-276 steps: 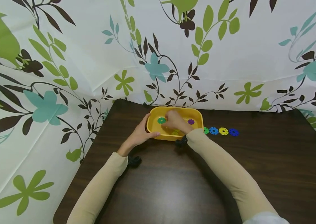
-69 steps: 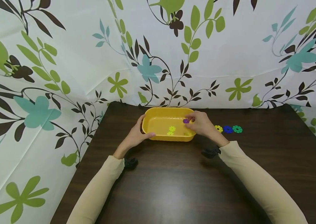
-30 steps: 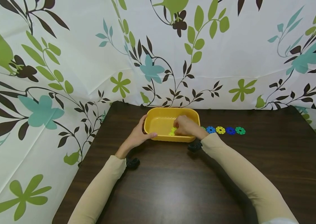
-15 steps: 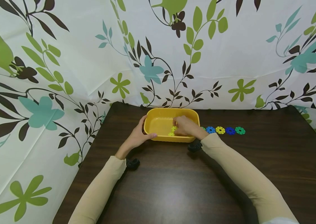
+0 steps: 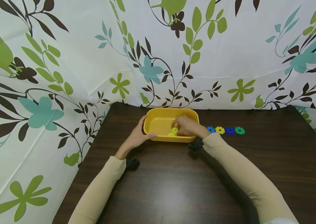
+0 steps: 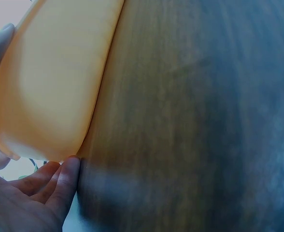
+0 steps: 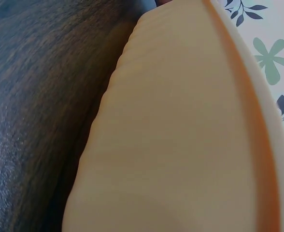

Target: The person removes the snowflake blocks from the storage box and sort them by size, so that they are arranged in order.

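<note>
At the back of the table stands a yellow plastic tub. My left hand grips its left end, thumb over the near rim and fingers round the side. In the left wrist view the fingertips press against the tub's outer wall. My right hand reaches inside the tub, curled fingers pinching a yellow notched disc. Another yellow disc shows just below it. The right wrist view holds mostly the tub's outer wall; the fingers are hidden there.
Right of the tub a row of notched discs lies on the dark table: light blue, yellow, dark blue and green. The right forearm passes close in front of the row. A patterned cloth hangs behind.
A green disc joined the row's right end. A purple disc, earlier in my right fingers at the tub's right side, is out of sight. The right hand returned inside; the left kept its grip.
</note>
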`<move>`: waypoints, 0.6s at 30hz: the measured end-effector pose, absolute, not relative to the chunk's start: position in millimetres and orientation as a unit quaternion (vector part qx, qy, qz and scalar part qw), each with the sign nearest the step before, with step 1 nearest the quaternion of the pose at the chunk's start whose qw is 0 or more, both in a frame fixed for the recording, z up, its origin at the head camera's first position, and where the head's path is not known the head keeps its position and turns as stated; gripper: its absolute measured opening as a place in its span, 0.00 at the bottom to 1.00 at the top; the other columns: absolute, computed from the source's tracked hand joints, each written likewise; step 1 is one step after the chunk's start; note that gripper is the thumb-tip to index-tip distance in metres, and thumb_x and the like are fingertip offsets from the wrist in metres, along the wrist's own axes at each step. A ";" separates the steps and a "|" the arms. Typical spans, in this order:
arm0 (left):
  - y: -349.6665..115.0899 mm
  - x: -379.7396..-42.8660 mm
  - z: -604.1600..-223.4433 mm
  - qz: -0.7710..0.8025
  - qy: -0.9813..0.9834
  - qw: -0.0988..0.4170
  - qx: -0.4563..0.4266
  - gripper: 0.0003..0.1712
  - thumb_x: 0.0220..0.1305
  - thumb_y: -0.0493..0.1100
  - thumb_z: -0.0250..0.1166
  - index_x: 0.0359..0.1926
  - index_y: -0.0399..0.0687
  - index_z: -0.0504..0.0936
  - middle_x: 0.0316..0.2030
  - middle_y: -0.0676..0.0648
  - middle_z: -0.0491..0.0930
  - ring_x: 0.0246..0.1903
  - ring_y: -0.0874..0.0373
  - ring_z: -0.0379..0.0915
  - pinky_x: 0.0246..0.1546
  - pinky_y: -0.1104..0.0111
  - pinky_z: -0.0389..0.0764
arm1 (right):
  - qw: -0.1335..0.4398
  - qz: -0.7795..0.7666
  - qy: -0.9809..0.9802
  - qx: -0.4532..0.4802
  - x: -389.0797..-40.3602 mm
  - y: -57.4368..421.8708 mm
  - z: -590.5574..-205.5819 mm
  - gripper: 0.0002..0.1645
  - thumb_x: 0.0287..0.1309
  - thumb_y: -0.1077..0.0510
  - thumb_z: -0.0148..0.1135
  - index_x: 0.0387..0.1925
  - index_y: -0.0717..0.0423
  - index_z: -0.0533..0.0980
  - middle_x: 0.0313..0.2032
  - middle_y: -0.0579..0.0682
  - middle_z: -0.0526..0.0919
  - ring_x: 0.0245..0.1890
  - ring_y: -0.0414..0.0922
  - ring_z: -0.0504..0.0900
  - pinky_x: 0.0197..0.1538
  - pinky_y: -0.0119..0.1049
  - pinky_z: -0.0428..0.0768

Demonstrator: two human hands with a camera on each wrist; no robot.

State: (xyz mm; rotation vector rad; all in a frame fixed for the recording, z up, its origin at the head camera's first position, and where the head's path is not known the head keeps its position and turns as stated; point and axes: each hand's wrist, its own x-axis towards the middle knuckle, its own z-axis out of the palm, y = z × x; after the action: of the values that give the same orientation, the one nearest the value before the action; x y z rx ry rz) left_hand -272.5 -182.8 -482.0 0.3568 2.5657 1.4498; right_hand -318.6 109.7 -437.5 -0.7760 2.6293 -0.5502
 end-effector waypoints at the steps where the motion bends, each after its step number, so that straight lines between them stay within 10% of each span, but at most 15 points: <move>1: -183.0 -272.8 -482.1 0.486 0.862 0.087 0.119 0.66 0.65 0.59 0.79 0.89 0.62 0.43 0.83 0.40 0.62 0.70 0.42 0.71 0.76 0.43 0.70 | 0.172 -0.193 0.926 -0.274 -318.8 110.0 -437.4 0.23 0.63 0.63 0.74 0.59 0.54 0.87 0.50 0.58 0.90 0.50 0.51 0.84 0.58 0.47 0.84; 12: -187.8 -275.8 -487.8 0.474 0.867 0.074 0.134 0.69 0.62 0.68 0.78 0.89 0.60 0.44 0.81 0.37 0.64 0.67 0.45 0.73 0.72 0.46 0.74 | 0.138 -0.174 0.928 -0.298 -319.8 110.8 -440.5 0.20 0.64 0.59 0.77 0.56 0.59 0.89 0.42 0.54 0.91 0.40 0.45 0.82 0.48 0.38 0.82; 18: -187.1 -274.4 -487.2 0.475 0.867 0.069 0.134 0.71 0.60 0.70 0.78 0.89 0.58 0.44 0.81 0.35 0.64 0.67 0.43 0.72 0.72 0.44 0.73 | 0.095 -0.176 0.932 -0.301 -319.5 109.9 -442.2 0.08 0.62 0.56 0.78 0.39 0.56 0.89 0.23 0.45 0.77 0.28 0.41 0.70 0.37 0.33 0.69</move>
State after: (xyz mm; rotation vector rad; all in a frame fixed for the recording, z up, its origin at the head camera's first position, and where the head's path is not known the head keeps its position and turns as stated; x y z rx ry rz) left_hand -274.4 -187.1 -487.2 0.4022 2.6104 1.4291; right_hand -319.5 109.9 -442.2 -0.8939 2.7647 -0.5223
